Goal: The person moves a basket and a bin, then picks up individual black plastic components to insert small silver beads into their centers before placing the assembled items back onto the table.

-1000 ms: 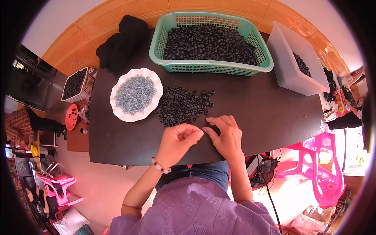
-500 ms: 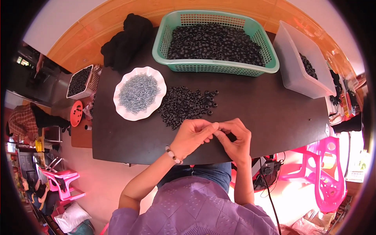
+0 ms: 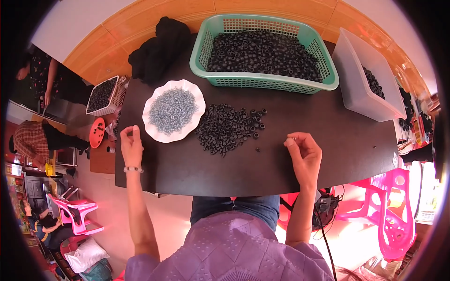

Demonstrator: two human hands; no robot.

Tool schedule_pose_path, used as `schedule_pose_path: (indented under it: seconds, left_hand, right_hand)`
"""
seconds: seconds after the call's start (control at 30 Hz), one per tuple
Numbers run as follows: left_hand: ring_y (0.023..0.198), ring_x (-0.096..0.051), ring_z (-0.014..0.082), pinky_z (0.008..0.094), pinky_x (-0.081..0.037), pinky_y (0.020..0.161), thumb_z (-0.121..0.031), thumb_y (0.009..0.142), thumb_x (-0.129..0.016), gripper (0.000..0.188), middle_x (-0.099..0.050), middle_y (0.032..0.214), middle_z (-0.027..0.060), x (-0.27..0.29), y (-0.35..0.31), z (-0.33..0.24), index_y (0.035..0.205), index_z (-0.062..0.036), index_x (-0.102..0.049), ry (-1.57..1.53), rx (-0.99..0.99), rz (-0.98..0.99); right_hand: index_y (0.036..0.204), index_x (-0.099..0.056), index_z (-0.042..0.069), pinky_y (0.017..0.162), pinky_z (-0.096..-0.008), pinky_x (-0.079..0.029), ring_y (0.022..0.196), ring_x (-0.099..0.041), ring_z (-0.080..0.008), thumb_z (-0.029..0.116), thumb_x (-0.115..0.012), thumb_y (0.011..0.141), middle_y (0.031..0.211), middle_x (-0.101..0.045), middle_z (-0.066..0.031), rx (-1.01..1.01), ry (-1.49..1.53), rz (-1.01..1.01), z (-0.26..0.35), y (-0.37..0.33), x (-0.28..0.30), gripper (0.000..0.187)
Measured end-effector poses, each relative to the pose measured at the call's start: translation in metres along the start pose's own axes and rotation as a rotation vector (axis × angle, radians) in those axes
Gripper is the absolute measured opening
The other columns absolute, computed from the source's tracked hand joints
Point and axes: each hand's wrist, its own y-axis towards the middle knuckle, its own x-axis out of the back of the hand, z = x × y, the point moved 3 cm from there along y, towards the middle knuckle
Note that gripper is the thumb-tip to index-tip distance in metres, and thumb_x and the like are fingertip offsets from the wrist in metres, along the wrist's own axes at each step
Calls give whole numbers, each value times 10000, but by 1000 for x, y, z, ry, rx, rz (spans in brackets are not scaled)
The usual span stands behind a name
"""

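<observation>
Pinched speck (image 3: 294,138) indistinct, purple top (image 3: 229,248) cropped

This looks like a workshop: black rings (image 3: 265,54) fill a basket (image 3: 262,81) and lie heaped on a table (image 3: 337,136).

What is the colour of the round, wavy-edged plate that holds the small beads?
The round, wavy-edged plate is white; it shows best in the head view.

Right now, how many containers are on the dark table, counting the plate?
3: the white scalloped plate beside your left hand, the green basket at the far edge, and the translucent bin to that basket's right. A small one could be hidden behind them.
</observation>
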Motion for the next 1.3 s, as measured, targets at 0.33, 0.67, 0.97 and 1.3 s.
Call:
schedule_pose_path:
  seconds: [0.33, 0.67, 0.97, 1.3]
  left_hand:
    - [484, -552, 55, 170, -417, 411, -203, 880, -648, 331, -650, 726, 30, -19, -1, -12, 1126, 6, -578, -329, 152, 290]
    - [539, -507, 72, 220, -424, 483, -234, 875, -662, 390, -613, 874, 46, 16, -34, -33, 1190, -21, -575, 148, -94, -43]
    - [862, -556, 208, 345, -450, 732, -145, 755, -706, 190, -590, 913, 10, -122, -141, -202, 945, -142, -707, 175, -1110, 535]
    - [871, -518, 173, 332, -385, 750, -127, 724, -682, 122, -557, 831, -9, -165, -129, -196, 841, -146, -709, 387, -1344, 617]
  right_hand:
    - [917, -638, 4, 691, -185, -442, 745, -563, -41, 71, -632, 881, 786, -623, 16, 25, -196, 23, 2, 12, -6, 77]
    - [946, -641, -7, 643, -178, -456, 712, -574, -40, 48, -619, 861, 802, -646, -8, 23, -171, 36, -6, 13, -9, 104]
    - [960, -659, 2, 598, -182, -449, 691, -549, -31, 26, -627, 831, 795, -620, 14, -18, -15, 49, -4, 8, -3, 135]
    - [972, -685, 3, 596, -177, -428, 678, -523, -27, 34, -633, 844, 786, -604, 30, -54, 41, 0, -8, 4, 11, 142]
